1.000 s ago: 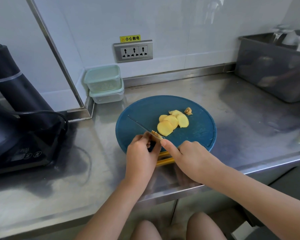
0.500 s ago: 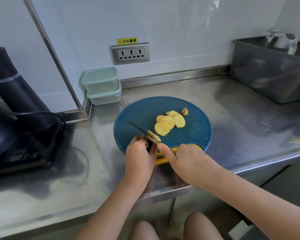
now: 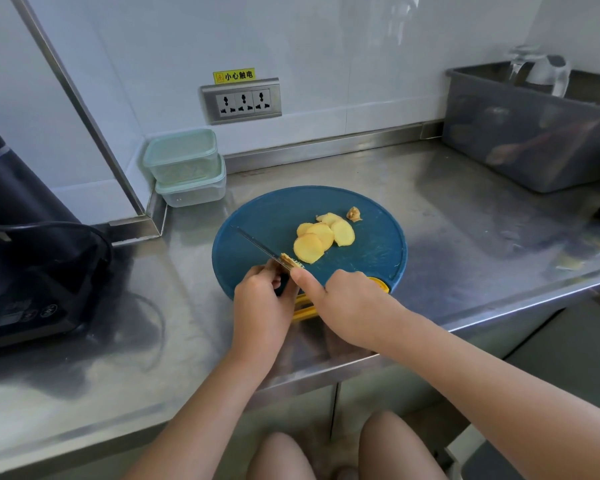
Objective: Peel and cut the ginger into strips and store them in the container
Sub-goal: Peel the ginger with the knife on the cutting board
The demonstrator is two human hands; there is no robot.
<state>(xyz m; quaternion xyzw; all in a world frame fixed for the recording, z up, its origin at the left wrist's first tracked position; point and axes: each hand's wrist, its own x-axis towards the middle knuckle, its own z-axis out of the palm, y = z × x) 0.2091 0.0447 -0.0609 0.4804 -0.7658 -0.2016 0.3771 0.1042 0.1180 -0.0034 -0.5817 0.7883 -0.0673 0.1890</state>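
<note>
A small ginger piece [image 3: 289, 261] is pinched in the curled fingers of the left hand [image 3: 260, 303] against the blade of the knife [image 3: 257, 244], which is gripped by the closed right hand [image 3: 349, 306], thumb stretched forward. Ginger slices [image 3: 321, 239] are laid on the cutting board [image 3: 257, 216] just beyond both hands.

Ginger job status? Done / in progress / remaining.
Done: peeled yellow ginger slices lie fanned on the round blue cutting board. In hand: right hand grips the thin-bladed knife, cutting the small ginger stub pinched by the left hand. Left: cut strips, fill the stacked pale-green lidded containers.
</note>
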